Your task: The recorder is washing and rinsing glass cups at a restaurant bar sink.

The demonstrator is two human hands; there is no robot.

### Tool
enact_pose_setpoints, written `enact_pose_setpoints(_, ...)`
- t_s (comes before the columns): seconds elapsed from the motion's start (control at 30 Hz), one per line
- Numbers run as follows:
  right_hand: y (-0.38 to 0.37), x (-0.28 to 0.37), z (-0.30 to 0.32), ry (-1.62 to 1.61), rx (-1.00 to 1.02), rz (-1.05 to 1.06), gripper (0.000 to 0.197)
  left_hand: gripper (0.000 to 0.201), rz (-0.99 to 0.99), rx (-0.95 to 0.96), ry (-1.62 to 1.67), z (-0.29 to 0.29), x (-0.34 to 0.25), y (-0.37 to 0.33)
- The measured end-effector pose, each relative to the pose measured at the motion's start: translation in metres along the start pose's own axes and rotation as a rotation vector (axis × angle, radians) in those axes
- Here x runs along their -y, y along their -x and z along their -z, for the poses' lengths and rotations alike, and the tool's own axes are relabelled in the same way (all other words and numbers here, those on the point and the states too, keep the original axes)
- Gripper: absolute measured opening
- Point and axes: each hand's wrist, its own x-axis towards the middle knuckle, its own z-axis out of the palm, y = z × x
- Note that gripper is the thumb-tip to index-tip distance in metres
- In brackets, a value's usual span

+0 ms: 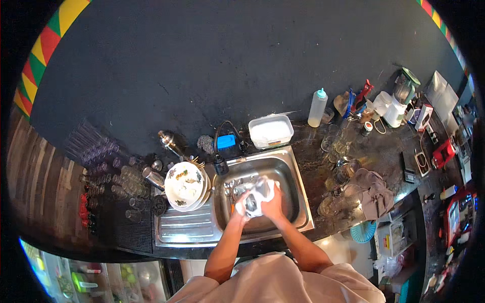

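Note:
Over the steel sink (295, 214), I hold a foam-covered glass-like vessel (253, 203) between both hands. My left hand (241, 208) is wrapped round its left side and my right hand (273, 206) grips the other side. White suds hide much of the vessel, so its exact kind is hard to tell. Several shiny utensils or small glasses lie in the basin just left of my hands. On the drainboard (187, 231) stands a stack of white bowls (172, 174), the top one with food scraps in it.
A black faucet (220, 164) rises behind the basin, beside a blue sponge (226, 142) and a white tub (271, 132). Many glasses (132, 179) crowd the left counter. Rightward are a squeeze bottle (318, 108), glass jugs (343, 171), a brown cloth (373, 192) and a blender (399, 101).

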Motion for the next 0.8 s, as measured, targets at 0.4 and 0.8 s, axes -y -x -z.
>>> enact_pose_setpoints(0.4, -0.008, 0.011, 0.013, -0.018, 0.216, -0.171, 0.049, 0.05, -0.013, -0.013, 0.162, -0.023, 0.008, -0.004)
enact_pose_setpoints(0.8, -0.01, 0.068, 0.011, 0.291, 0.387, 0.402, 0.045, 0.065, -0.124, 0.288, 0.304, -0.014, -0.008, 0.005)
